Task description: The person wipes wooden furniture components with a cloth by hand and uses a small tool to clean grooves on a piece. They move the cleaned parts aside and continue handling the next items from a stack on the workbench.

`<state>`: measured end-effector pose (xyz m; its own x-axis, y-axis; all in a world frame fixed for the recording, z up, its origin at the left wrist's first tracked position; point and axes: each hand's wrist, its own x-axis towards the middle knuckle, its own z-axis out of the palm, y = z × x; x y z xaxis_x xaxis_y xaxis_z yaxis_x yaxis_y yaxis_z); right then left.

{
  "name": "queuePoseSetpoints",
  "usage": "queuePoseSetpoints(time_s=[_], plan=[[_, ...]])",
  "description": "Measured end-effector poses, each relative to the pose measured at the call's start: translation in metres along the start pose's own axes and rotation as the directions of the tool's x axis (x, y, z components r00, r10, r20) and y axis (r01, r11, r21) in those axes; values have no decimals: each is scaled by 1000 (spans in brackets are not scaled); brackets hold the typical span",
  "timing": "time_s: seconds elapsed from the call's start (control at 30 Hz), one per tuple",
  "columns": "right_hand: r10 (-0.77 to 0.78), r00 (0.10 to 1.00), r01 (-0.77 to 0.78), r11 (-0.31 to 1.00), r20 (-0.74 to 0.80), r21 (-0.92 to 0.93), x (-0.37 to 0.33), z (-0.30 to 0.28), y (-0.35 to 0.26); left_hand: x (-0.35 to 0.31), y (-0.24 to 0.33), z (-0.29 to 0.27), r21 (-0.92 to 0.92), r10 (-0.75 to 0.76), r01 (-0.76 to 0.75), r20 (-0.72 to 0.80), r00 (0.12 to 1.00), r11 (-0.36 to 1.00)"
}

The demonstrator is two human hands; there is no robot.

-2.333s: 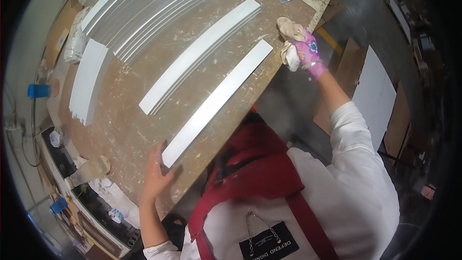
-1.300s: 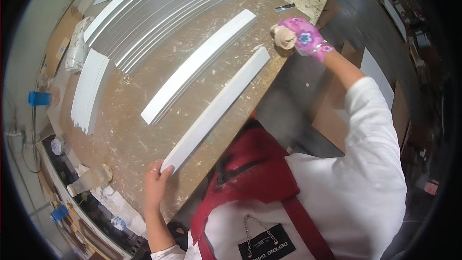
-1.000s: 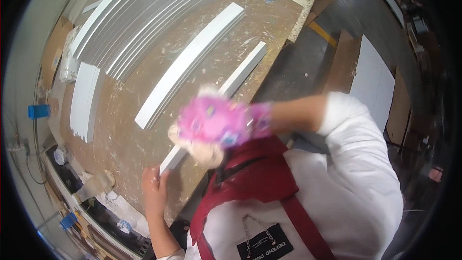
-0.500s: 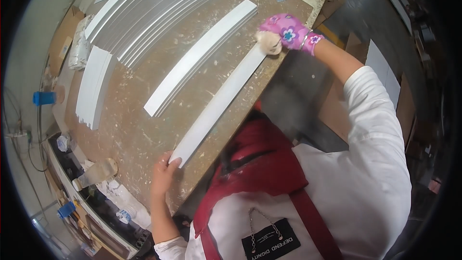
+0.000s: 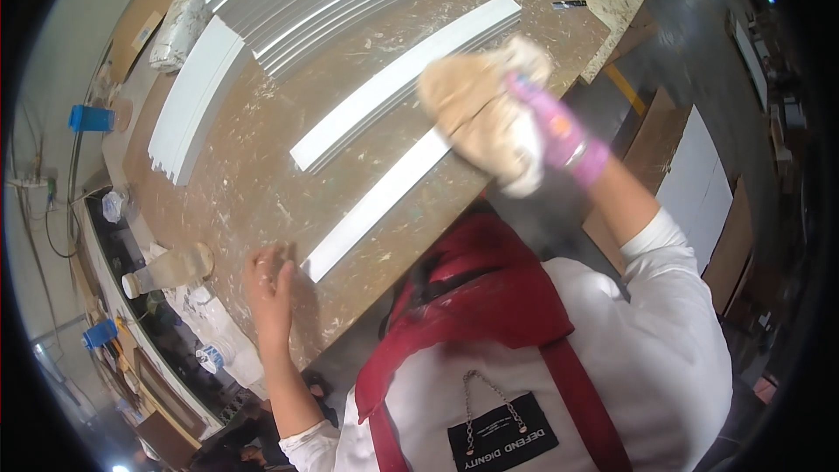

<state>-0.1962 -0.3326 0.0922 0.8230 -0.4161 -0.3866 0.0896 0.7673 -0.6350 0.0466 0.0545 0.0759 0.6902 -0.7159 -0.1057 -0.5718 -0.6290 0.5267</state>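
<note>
Right grip (image 5: 557,128) outstretched, around cloth (image 5: 479,109)

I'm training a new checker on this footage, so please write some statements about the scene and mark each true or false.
1. The right hand wears a pink patterned glove. True.
2. The left hand is gloved too. False: it is bare.
3. The right hand holds a beige cloth. True.
4. The strip nearest the person is fully visible. False: the cloth hides its far part.
5. The apron is blue. False: it is dark red.
</note>
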Motion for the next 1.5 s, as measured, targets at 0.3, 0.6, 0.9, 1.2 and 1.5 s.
queuePoseSetpoints(time_s=[0.3, 0.6, 0.9, 1.2, 1.5], plan=[[44, 773, 349, 804, 633, -482, 34, 96, 159, 3, 51, 34, -777, -363, 324, 132, 922, 540], [422, 800, -484, 874, 427, 43, 44, 139, 188, 2, -90, -58, -539, -396, -19, -641, 657, 842], [-2, 868, -9, 1000, 497, 19, 64, 163, 202, 59, -180, -83, -590, -448, -7, -620, 645, 807], [153, 881, -162, 987, 448, -18, 79, 156, 197, 36, -30, -61, 547, 477, -288, -242, 845, 786], [211, 897, -284, 948, 388, 141, 56, 161, 178, 48, -6, -93, 775, 513, -215, -158, 844, 594]])
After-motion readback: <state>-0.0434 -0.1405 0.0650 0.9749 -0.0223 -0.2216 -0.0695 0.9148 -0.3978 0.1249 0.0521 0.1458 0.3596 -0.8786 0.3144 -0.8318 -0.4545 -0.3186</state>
